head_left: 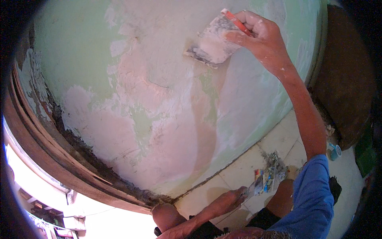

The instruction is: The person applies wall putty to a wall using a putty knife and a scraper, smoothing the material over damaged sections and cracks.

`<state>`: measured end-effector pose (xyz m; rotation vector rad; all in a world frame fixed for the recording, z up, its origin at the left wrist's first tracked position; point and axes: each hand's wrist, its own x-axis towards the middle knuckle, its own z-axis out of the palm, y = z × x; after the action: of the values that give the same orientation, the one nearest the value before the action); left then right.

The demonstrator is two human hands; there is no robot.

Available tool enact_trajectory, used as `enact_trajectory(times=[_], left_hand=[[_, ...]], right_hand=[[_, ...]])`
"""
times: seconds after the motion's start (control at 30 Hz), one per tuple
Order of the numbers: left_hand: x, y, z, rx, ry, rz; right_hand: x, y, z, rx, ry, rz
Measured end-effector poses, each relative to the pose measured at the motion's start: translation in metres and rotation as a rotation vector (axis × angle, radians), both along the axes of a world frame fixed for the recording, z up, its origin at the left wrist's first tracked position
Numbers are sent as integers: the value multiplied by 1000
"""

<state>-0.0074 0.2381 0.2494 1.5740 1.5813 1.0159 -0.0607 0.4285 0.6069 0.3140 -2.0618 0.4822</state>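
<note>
My right hand [260, 30] is raised at the upper right, its fingers wrapped round the red edge of a wide putty knife [217, 42]. Pale putty coats the flat blade, whose far corner touches or hovers just off the wall [159, 99]; I cannot tell which. Patches of whitish and pinkish filler cover much of the wall's green paint. Low in the middle, beside my knee, my left hand [234, 196] is closed. A flat grey blade-like thing [254, 187] sticks out past its fingers, partly hidden by them.
Greyish debris [273, 161] and a colourful packet [267, 183] lie on the tiled floor [232, 173]. A light blue cup [335, 151] stands farther right, near a dark brown panel [344, 79]. Along the left, a wooden frame [79, 171] edges the wall beside a bright opening.
</note>
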Motion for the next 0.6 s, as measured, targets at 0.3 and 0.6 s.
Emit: enact_trajectory(times=[0.3, 0.6], left_hand=[[-1, -3, -4, -29, 4, 2], [0, -2, 6, 56, 10, -16]], right_hand=[[7, 43, 21, -261, 200, -62], [25, -18, -14, -363, -1, 296]])
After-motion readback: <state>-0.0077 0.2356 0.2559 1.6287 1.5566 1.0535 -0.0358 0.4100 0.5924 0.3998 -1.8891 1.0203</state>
